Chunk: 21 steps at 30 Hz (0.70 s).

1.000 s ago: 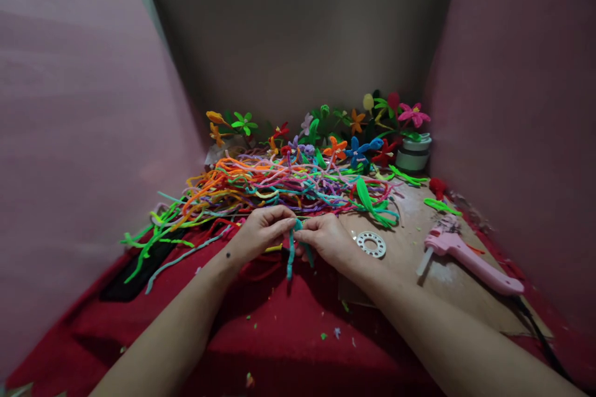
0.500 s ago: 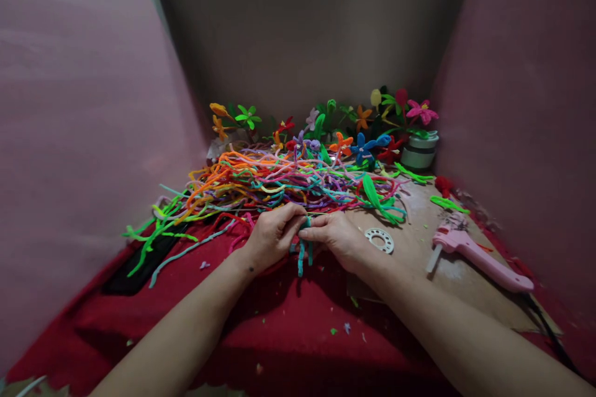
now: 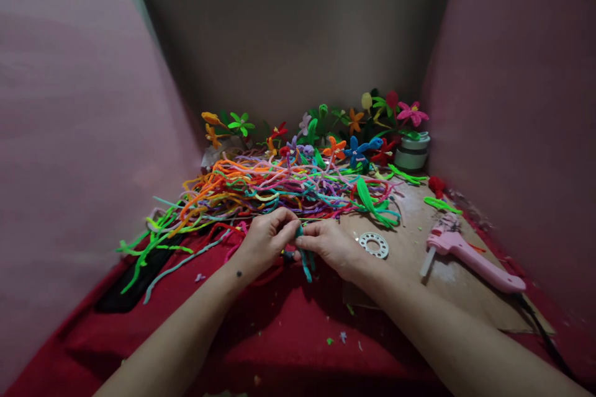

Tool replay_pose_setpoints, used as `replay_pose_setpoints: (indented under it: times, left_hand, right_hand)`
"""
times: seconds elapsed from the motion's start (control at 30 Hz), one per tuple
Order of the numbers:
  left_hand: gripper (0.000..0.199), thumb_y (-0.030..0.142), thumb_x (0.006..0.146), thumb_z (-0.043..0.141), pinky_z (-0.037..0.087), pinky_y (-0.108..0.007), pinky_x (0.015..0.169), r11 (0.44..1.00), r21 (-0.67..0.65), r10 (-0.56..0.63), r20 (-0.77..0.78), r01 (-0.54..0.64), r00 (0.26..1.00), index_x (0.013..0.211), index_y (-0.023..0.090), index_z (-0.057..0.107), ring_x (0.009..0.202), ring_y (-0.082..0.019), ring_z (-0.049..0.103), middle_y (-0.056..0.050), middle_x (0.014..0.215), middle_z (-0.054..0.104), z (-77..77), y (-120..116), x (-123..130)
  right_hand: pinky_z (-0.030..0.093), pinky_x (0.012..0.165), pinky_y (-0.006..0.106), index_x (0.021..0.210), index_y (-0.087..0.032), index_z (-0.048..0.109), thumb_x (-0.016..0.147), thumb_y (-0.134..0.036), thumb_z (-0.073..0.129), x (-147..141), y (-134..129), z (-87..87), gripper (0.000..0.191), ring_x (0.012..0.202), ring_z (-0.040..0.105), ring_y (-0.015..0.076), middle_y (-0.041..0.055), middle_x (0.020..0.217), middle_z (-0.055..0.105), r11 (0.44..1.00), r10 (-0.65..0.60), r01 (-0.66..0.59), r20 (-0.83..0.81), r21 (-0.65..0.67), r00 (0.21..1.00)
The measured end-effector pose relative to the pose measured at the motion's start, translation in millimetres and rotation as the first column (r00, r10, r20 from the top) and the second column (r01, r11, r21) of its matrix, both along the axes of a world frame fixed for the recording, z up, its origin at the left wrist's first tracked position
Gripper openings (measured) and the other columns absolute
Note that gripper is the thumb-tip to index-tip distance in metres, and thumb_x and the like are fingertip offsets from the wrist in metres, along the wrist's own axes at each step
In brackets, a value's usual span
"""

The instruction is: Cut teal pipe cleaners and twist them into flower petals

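**Teal fuzzy strip [image 3: 307, 268] pinched between 2 hands, its loose ends pointing down**

The person holds the strip above the red cloth [image 3: 279, 335], on the near side of the pile of coloured stems [image 3: 265, 180]. The left hand [image 3: 266, 239] and the right hand [image 3: 336, 250] meet at its upper part, thumbs and forefingers closed narrowly on it. Fingers cover the top, so its full shape cannot be told. Below the pinch, 2 teal lengths hang side by side; their long axis runs nearly upright in the view, lower tips leaning slightly right. Just beyond the right hand, a white holed ring [image 3: 374, 254] lies on the cardboard [image 3: 405, 217]. Farther right rests a pink glue gun [image 3: 482, 265], its handle slanting right and toward the person.
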<state>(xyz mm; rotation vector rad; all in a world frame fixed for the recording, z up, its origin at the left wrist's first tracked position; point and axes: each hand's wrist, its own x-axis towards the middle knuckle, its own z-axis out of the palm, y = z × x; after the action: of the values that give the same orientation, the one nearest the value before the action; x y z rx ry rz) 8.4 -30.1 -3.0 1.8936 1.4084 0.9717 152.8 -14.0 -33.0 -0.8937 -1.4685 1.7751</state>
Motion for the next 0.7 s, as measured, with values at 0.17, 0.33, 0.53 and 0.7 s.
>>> replay_pose_setpoints:
  times: [0.17, 0.33, 0.53, 0.7]
  left_hand:
    - [0.021, 0.034, 0.073, 0.054, 0.031, -0.018, 0.039, 0.959, -0.282, 0.058, 0.171, -0.008, 0.984, 0.063, 0.016, 0.051, 0.039, -0.006, 0.042, 0.006, 0.047, 0.047, 12.3, 7, 8]
    - [0.020, 0.030, 0.068, 0.058, 0.022, -0.016, 0.036, 0.938, -0.347, 0.062, 0.210, 0.015, 0.976, 0.058, 0.015, 0.050, 0.034, -0.003, 0.033, 0.007, 0.042, 0.045, 22.2, 17, 11]
    - [0.022, 0.036, 0.074, 0.058, 0.024, -0.015, 0.038, 0.929, -0.328, -0.046, 0.352, 0.169, 0.935, 0.073, 0.015, 0.055, 0.040, -0.003, 0.037, 0.006, 0.051, 0.048, 15.8, 26, 4]
    - [0.022, 0.036, 0.075, 0.059, 0.029, -0.017, 0.041, 0.974, -0.220, 0.032, 0.393, 0.061, 0.919, 0.080, 0.016, 0.053, 0.044, -0.004, 0.039, 0.006, 0.056, 0.048, 11.5, 20, 0]
  right_hand:
    - [0.039, 0.045, 0.021, 0.062, -0.014, 0.063, 0.062, -0.022, 0.055, -1, 1, 2.7, 0.011, 0.044, 0.050, 0.0088, -0.0007, 0.052, 0.060, 0.998, -0.021, 0.020, 0.022, 0.065, 1.000]
    - [0.042, 0.046, 0.024, 0.065, -0.013, 0.063, 0.058, -0.022, 0.059, 3, 2, 7.5, 0.012, 0.044, 0.053, 0.0115, 0.0012, 0.052, 0.063, 0.998, 0.005, -0.009, -0.062, -0.060, 0.998]
    - [0.048, 0.057, 0.030, 0.073, -0.012, 0.065, 0.061, -0.031, 0.068, 8, 5, 10.2, 0.022, 0.053, 0.060, 0.0158, 0.0044, 0.057, 0.066, 0.972, -0.033, -0.026, -0.245, -0.235, 0.969]
    - [0.047, 0.055, 0.026, 0.069, -0.012, 0.068, 0.057, -0.021, 0.069, 6, 7, 8.8, 0.016, 0.057, 0.057, 0.0125, 0.0039, 0.065, 0.066, 0.946, -0.228, 0.125, -0.338, -0.299, 0.913]
